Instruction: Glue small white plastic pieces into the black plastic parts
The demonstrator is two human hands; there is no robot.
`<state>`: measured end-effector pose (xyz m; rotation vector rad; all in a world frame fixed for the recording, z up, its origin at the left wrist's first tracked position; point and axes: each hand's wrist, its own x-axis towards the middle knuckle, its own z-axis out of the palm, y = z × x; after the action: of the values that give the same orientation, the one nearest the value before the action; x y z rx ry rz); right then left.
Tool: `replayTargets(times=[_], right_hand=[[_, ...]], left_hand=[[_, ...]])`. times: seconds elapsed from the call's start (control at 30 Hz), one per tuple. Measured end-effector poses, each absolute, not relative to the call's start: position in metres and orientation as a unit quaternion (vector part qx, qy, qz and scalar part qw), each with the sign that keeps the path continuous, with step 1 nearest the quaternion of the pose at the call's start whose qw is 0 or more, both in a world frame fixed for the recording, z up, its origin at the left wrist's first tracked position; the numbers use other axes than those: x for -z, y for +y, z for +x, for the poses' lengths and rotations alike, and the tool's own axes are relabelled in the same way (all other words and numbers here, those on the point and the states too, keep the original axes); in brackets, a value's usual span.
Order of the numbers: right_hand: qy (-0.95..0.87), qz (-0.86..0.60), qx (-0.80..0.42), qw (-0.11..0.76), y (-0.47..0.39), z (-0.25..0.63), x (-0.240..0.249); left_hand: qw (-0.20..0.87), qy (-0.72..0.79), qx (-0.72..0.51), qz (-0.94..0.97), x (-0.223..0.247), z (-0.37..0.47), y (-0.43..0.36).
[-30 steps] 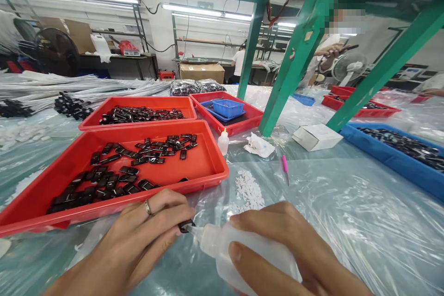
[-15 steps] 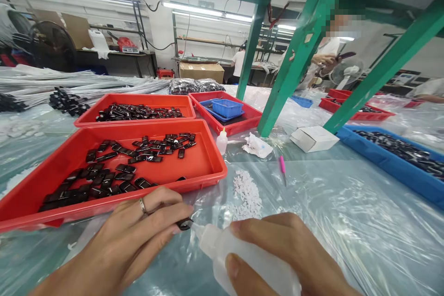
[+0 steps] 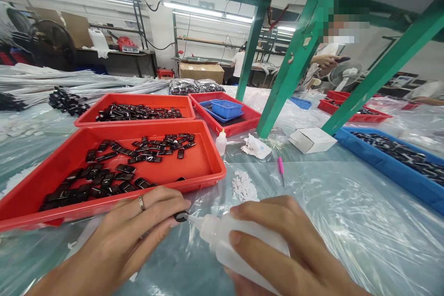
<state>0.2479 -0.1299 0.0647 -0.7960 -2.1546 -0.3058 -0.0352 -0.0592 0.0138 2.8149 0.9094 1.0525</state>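
Between the fingertips of my left hand (image 3: 138,231) is a small glossy black plastic part (image 3: 181,216), its open end facing right. My right hand (image 3: 280,240) is wrapped round a translucent white squeeze bottle (image 3: 243,245), tipped almost level. The bottle's narrow nozzle (image 3: 194,220) points left and meets the end of the black part; whether liquid comes out cannot be seen. Just beyond my left hand is a red tray (image 3: 173,180) holding many similar black parts (image 3: 114,173). A pile of small white pieces (image 3: 243,186) lies on the plastic-covered table past the bottle.
A second red tray (image 3: 138,98) and a third (image 3: 248,122) with blue baskets (image 3: 227,108) stand behind. A small bottle (image 3: 221,142), crumpled tissue (image 3: 255,146), pink-handled tool (image 3: 280,166) and white box (image 3: 312,139) lie ahead. Green posts (image 3: 298,51) rise there; a blue tray (image 3: 391,162) is right.
The squeeze bottle has swung to a more level tilt, and my right hand has risen slightly with it. The black part has shifted a little left and up in my left fingers.
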Motion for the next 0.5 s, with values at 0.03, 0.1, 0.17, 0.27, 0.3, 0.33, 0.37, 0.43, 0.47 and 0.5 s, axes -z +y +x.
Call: replayTargets(times=[0.03,0.1,0.17,0.27,0.3,0.33,0.37,0.43,0.47,0.5], right_hand=[[-0.846,-0.311,0.118,0.417,-0.125,0.251,-0.065],[-0.82,-0.326,0.113,0.457,-0.111,0.262,-0.066],[-0.778,-0.363,0.115,0.499,-0.089,0.278,-0.063],[-0.691,-0.461,0.05,0.554,-0.05,0.307,-0.051],[-0.664,-0.499,0.005,0.558,-0.038,0.317,-0.046],[-0.641,-0.529,-0.036,0.555,-0.026,0.325,-0.039],[-0.626,-0.551,-0.065,0.548,-0.017,0.333,-0.032],[-0.615,-0.579,-0.093,0.528,-0.002,0.343,-0.017],[-0.616,-0.586,-0.098,0.518,0.003,0.345,-0.009],[-0.618,-0.592,-0.104,0.507,0.007,0.347,-0.001]], left_hand=[[-0.002,0.28,-0.329,0.902,-0.014,-0.037,-0.057],[-0.006,0.266,-0.313,0.912,-0.014,-0.04,-0.055],[-0.004,0.278,-0.31,0.909,-0.011,-0.042,-0.055],[0.014,0.331,-0.325,0.886,-0.003,-0.042,-0.058],[0.021,0.345,-0.333,0.877,-0.001,-0.042,-0.059],[0.025,0.354,-0.342,0.87,0.0,-0.042,-0.059],[0.027,0.358,-0.352,0.864,0.001,-0.042,-0.057],[0.023,0.354,-0.371,0.858,-0.001,-0.043,-0.051],[0.023,0.343,-0.375,0.861,-0.002,-0.045,-0.047],[0.026,0.33,-0.375,0.866,-0.004,-0.046,-0.043]])
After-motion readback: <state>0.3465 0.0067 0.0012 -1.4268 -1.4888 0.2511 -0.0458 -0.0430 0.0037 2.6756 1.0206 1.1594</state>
